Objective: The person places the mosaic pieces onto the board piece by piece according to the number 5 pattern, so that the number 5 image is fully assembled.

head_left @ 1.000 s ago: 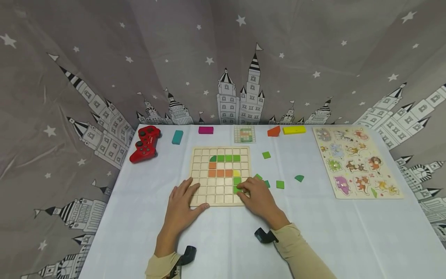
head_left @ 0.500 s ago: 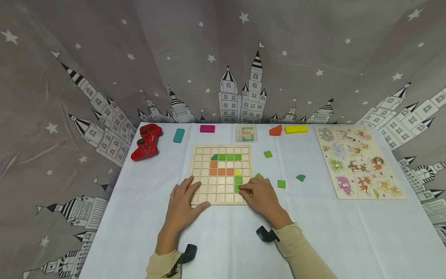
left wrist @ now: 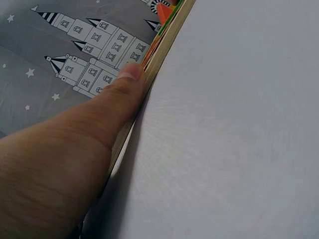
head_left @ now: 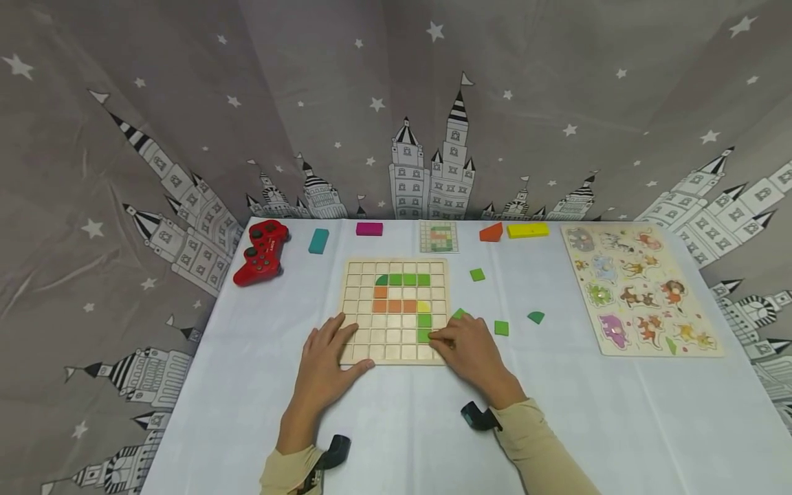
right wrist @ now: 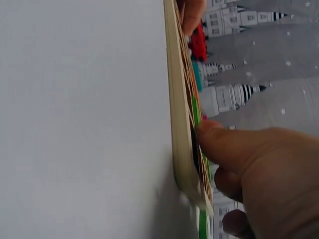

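A wooden grid board (head_left: 365, 323) lies on the white table, with green, orange and yellow tiles set in it. My left hand (head_left: 328, 350) rests flat on its near left corner, fingers spread, thumb (left wrist: 124, 94) against the board's front edge (left wrist: 164, 45). My right hand (head_left: 464, 344) lies at the board's near right side. Its fingertip (right wrist: 214, 139) presses on a green tile (head_left: 423, 335) in a cell below another green tile (head_left: 423, 320). In the right wrist view the board (right wrist: 177, 99) shows edge-on.
Loose green tiles (head_left: 476, 274) (head_left: 501, 328) (head_left: 535, 317) lie right of the board. Along the back are a red game controller (head_left: 261, 253), teal (head_left: 318, 240), magenta (head_left: 368, 228), orange (head_left: 490, 232) and yellow (head_left: 528, 229) blocks, and a pattern card (head_left: 438, 236). An animal puzzle (head_left: 640, 289) is far right.
My right hand has drawn slightly to the right, uncovering more of the green tile in its cell. The left hand has stayed on the board's corner.
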The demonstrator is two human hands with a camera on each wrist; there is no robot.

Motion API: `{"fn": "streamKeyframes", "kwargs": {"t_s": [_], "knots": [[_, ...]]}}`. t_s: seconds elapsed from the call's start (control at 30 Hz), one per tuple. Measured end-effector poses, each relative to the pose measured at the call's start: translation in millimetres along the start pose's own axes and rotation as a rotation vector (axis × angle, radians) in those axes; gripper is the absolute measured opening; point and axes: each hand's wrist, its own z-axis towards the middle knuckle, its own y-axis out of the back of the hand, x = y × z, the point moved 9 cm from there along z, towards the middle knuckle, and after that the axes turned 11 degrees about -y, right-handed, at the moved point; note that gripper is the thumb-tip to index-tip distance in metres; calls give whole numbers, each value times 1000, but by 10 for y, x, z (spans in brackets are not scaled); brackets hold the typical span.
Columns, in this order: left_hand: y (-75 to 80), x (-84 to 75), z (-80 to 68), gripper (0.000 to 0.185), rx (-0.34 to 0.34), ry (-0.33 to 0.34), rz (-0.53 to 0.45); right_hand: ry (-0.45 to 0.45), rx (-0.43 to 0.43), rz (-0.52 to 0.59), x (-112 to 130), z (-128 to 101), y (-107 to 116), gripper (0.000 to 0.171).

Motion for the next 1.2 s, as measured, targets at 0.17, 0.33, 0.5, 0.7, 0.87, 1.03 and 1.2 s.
{"fn": "streamKeyframes", "kwargs": {"t_s": [0.17, 0.33, 0.5, 0.7, 0.87, 1.03, 1.2], "knots": [[13, -5, -3, 77, -14, -11, 2, -44, -23, 16, -189, -34, 106, 7], [18, -13, 10, 78, -2, -11, -2, -120, -52, 63, -515, -98, 277, 9], [12, -15, 28, 78, 28, 1, -15, -199, -110, 124, -985, -121, 589, 14], [9, -21, 17, 78, 32, 4, -16, -354, -116, 120, -1583, -168, 797, 36], [22, -20, 12, 78, 22, 4, -22, -437, -45, 45, -1732, -185, 741, 34], [-6, 1, 10, 77, 31, 4, -22, -455, -51, 10, -1732, -195, 698, 25], [9, 4, -1, 77, 8, -11, -19, -408, -57, 55, -1679, -150, 693, 22]]}}
